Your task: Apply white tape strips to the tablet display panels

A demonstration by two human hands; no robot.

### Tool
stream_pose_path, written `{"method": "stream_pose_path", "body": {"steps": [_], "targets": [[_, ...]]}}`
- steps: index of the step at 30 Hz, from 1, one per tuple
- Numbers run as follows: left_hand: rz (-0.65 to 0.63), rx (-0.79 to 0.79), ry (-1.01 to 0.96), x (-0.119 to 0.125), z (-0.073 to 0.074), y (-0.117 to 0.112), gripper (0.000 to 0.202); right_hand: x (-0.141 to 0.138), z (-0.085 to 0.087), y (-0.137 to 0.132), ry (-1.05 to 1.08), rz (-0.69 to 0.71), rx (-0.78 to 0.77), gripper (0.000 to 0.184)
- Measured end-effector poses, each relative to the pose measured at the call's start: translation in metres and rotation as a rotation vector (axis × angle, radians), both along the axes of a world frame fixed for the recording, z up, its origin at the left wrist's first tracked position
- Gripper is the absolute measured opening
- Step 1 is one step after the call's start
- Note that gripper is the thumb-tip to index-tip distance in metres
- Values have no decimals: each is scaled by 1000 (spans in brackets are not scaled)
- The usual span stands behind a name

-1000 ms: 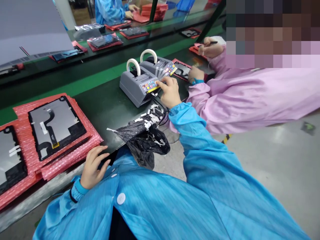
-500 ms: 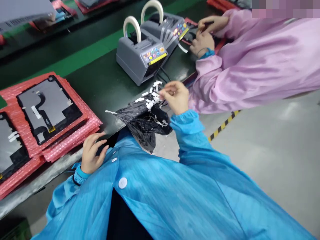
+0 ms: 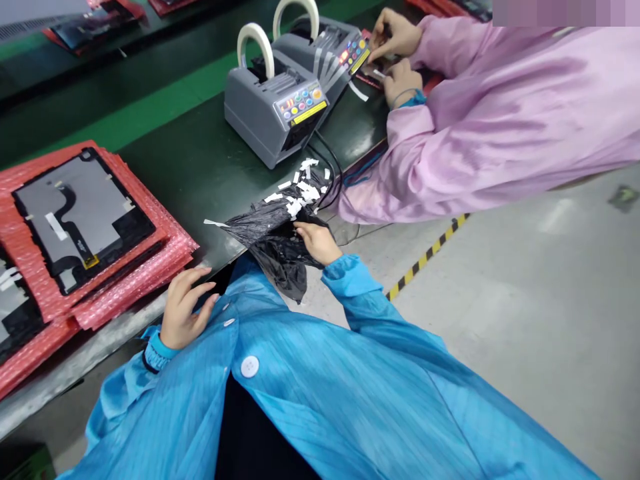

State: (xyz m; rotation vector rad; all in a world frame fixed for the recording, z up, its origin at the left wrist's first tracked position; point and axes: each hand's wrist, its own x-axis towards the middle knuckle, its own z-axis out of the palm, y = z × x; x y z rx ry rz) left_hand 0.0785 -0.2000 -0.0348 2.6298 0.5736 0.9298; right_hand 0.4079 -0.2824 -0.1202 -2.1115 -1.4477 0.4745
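My right hand [image 3: 316,241] reaches into the mouth of a black plastic bag [image 3: 278,257] that hangs off the table edge; its fingertips are buried in the folds. White tape scraps [image 3: 301,190] stick along the bag's top. My left hand [image 3: 181,308] rests on the table's front edge with its fingers spread and holds nothing, beside a stack of red bubble wrap [image 3: 143,270]. On that stack lies a grey and black panel [image 3: 83,210].
Two grey tape dispensers [image 3: 270,110] [image 3: 320,47] with white rolls stand at the back of the dark green table [image 3: 200,167]. A co-worker in a pink coat [image 3: 500,113] handles tape at the far dispenser with both hands [image 3: 395,37]. Grey floor with yellow-black marking [image 3: 425,257] lies right.
My right hand left the near dispenser's front, came back toward me and dropped into the black bag. The view tilted down and left. My left hand stayed put.
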Motion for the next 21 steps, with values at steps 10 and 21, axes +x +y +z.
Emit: {"method": "stream_pose_path", "body": {"steps": [10, 21], "targets": [[44, 60, -18, -5, 13, -2, 17, 81, 109, 99, -271, -126, 507, 37], [133, 88, -51, -19, 24, -1, 19, 88, 121, 130, -117, -182, 478, 36]]}}
